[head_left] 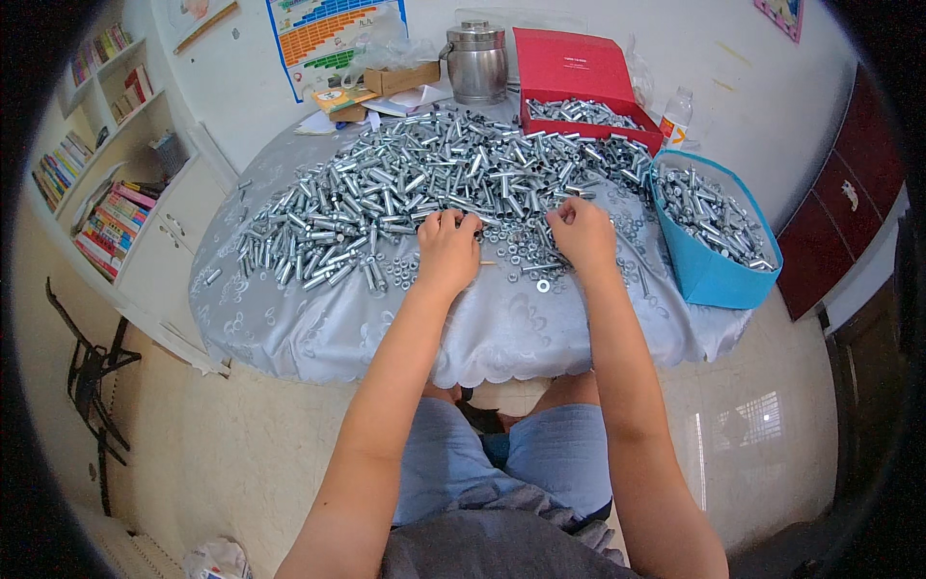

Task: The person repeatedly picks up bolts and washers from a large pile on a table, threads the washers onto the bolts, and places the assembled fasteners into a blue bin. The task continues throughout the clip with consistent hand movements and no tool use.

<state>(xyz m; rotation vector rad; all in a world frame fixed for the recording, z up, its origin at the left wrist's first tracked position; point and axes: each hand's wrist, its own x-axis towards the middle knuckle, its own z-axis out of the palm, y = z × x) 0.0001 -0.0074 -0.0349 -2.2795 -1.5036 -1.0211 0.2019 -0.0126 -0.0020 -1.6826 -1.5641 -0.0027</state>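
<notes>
Across the round, silver-grey cloth-covered bench [318,338] spreads a heap of shiny silver cylindrical metal sleeves [405,179], probably rigid, slick and dense, best pinched mid-barrel. My left grip [449,249] and right grip [586,236] bend at its near edge; I cannot tell whether either has closed on anything. The flat silver ring-shaped washer [543,286] between my forearms should lift by its rim.

The left hand [450,253] is palm-down with bent fingers [447,222]; to those fingers' right, the right hand [587,234] curls inward; bare forearms [400,372] extend behind both.
</notes>
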